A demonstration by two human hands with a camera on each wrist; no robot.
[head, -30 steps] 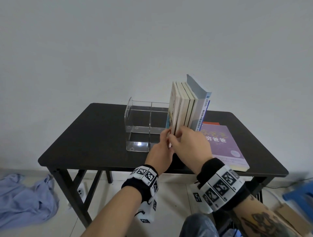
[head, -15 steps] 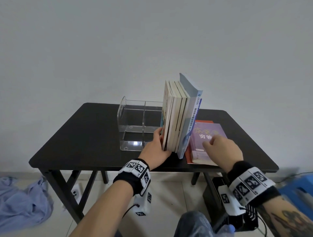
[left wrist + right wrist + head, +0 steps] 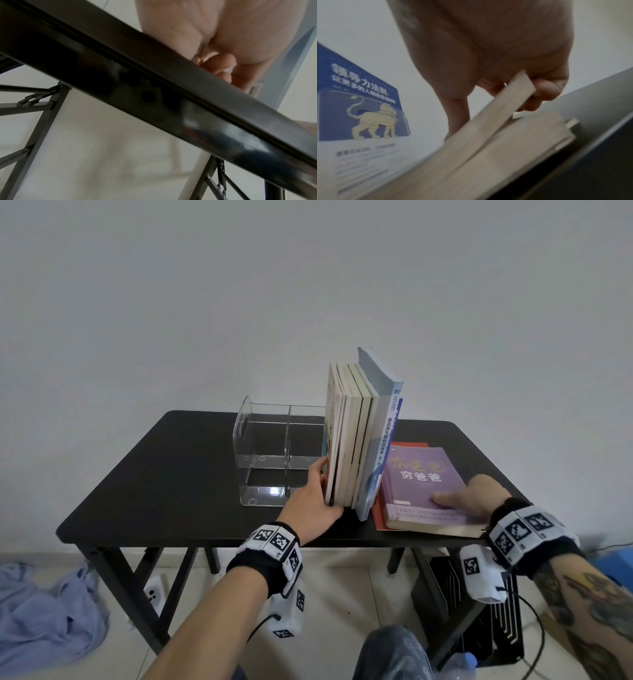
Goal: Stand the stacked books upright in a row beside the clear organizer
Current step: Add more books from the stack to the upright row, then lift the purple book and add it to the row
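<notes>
Several books (image 3: 356, 440) stand upright in a row against the right side of the clear organizer (image 3: 270, 453). My left hand (image 3: 318, 491) holds the row's near left edge, fingers curled against the leftmost cover (image 3: 291, 65). A purple book (image 3: 421, 484) lies flat on a red book (image 3: 378, 515) to the right of the row. My right hand (image 3: 459, 498) grips the purple book's near right corner, thumb on the cover. In the right wrist view its page edge (image 3: 505, 108) is raised off the book below, with fingers curled under it.
The black table (image 3: 171, 474) has bare surface left of the organizer. The flat books lie close to the table's front right edge. On the floor are a blue cloth (image 3: 41, 611), a power strip (image 3: 154, 594) and a black rack (image 3: 479, 611).
My right hand left the upright row and moved right onto the flat purple book, taking hold of its corner. My left hand stays on the row.
</notes>
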